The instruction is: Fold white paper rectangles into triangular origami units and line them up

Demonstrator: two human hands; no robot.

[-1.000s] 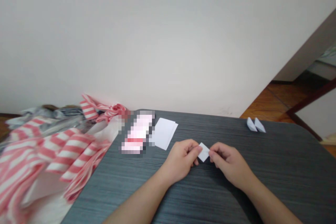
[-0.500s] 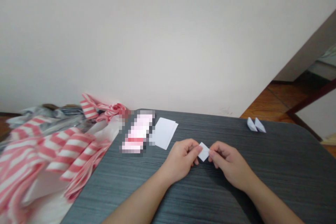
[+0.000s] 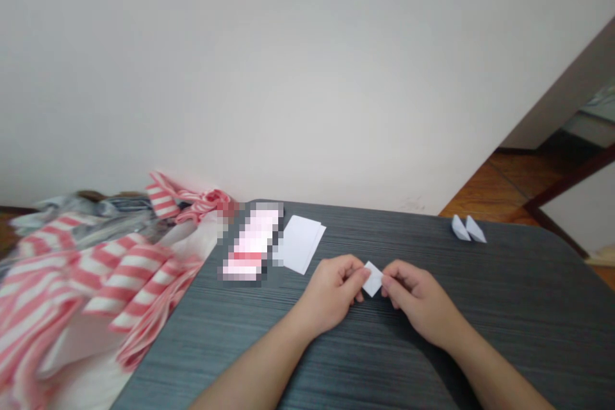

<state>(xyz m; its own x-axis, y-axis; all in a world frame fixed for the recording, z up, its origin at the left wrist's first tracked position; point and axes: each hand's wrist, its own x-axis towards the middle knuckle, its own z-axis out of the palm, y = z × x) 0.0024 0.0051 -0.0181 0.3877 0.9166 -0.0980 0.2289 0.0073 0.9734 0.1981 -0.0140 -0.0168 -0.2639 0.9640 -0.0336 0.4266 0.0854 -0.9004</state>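
Observation:
A small folded piece of white paper (image 3: 372,279) is pinched between both my hands just above the dark grey table (image 3: 504,307). My left hand (image 3: 334,291) grips its left side with curled fingers. My right hand (image 3: 416,301) pinches its right side with thumb and fingertips. Behind my left hand a small stack of white paper sheets (image 3: 301,243) lies flat on the table.
Two folded white paper pieces (image 3: 468,229) lie near the table's far right edge. A blurred pink and white object (image 3: 252,242) rests beside the sheets. Red and white striped cloth (image 3: 96,282) is heaped off the table's left edge. A wall stands behind.

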